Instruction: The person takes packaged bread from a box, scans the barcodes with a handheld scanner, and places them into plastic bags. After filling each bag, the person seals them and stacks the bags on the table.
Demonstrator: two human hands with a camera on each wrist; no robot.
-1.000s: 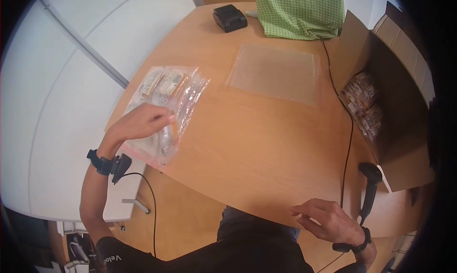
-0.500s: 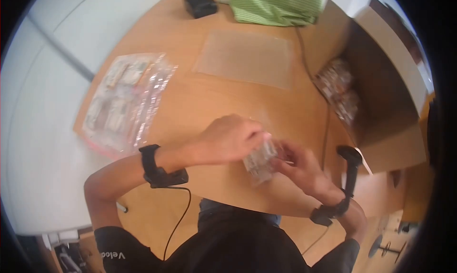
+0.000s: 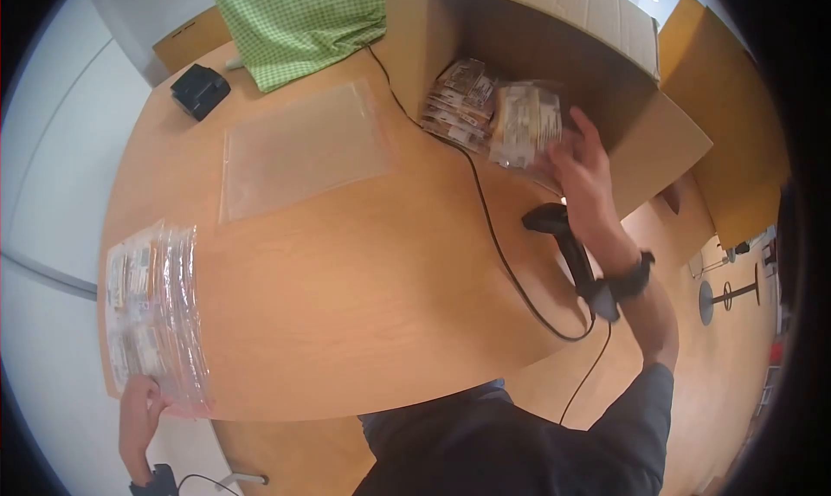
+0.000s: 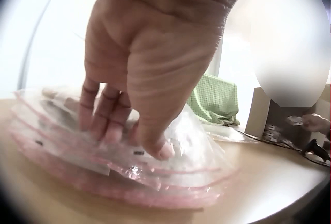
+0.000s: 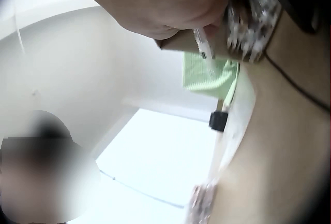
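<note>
My left hand point(image 3: 141, 409) touches the near edge of a stack of clear plastic bags point(image 3: 177, 323) at the table's left. In the left wrist view its fingers point downward, with the thumb tip apart from them on the crinkled plastic near the pink-edged seals. Printed items show through the bags. Over at the cardboard box point(image 3: 645, 119), my right hand point(image 3: 589, 180) holds a clear packet point(image 3: 526, 125) with labelled contents by its edge. A pile of similar packets point(image 3: 459, 98) lies in the box, beside the held one in the head view.
A flat clear bag point(image 3: 303, 150) lies mid-table. Behind it are a black device point(image 3: 201, 91) and a green checked cloth point(image 3: 303, 28). A black handheld scanner point(image 3: 563, 241) stands before the box, and its cable point(image 3: 485, 210) crosses the tabletop.
Both hands were together over the table with a packet half a second ago. Now the left is back at the bag stack, while the right has moved to the box with a packet. The head view has turned right.
</note>
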